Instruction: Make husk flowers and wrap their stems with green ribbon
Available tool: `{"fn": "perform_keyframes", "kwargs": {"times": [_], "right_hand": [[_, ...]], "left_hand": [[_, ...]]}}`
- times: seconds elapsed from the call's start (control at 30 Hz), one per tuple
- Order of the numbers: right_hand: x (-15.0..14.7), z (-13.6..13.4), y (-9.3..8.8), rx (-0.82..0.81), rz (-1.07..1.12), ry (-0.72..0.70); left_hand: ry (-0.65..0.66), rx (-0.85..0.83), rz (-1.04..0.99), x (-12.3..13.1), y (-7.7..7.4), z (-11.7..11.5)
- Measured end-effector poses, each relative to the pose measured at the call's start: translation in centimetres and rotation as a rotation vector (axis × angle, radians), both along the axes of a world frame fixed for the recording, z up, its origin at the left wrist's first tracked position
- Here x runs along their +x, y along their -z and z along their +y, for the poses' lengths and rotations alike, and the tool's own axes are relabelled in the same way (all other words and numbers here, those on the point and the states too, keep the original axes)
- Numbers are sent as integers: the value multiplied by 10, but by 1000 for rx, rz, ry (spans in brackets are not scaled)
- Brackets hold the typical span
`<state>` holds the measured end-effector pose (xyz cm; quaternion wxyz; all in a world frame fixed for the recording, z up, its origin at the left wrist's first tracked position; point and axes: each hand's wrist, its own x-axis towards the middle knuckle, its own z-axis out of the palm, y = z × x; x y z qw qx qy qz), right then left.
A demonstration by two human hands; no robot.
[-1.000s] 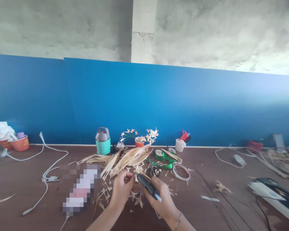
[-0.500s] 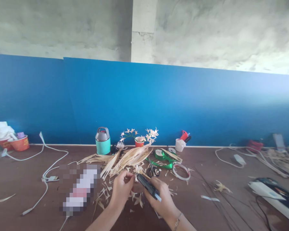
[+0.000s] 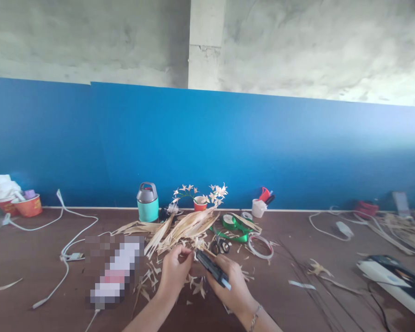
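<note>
My right hand (image 3: 230, 279) is wrapped round a black glue gun (image 3: 211, 267), a pale glue stick (image 3: 225, 283) jutting from its near end. The gun's far tip points up and left, close to the fingertips of my left hand (image 3: 175, 267). Thumb and forefinger of that left hand are pinched together; what they hold, if anything, is too small to make out. Just beyond both hands lie dried corn husks (image 3: 190, 226) in a loose pile, with black-handled scissors (image 3: 221, 246) to the right. Small husk flowers (image 3: 198, 287) and scraps are scattered beneath the hands.
Green ribbon (image 3: 240, 237) and a tape roll (image 3: 261, 246) lie right of the husks. Behind stand a teal flask (image 3: 148, 205), a red pot (image 3: 200, 203) with husk flowers and a white cup (image 3: 258, 210). White cables (image 3: 67, 246) run left; a power strip (image 3: 394, 290) is right.
A thin pale strip now shows on the table at the right, beside the loose husk flower. The glue gun has shifted very slightly; both hands are almost still.
</note>
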<state>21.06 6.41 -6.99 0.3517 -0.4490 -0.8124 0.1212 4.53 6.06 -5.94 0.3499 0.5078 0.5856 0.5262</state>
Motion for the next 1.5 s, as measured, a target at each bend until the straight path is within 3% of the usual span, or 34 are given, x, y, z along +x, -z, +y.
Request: {"fn": "perform_keyframes", "kwargs": {"times": [1.5], "right_hand": [[0, 0, 0, 8, -8, -2]], "left_hand": [[23, -7, -39, -1, 7, 4]]}}
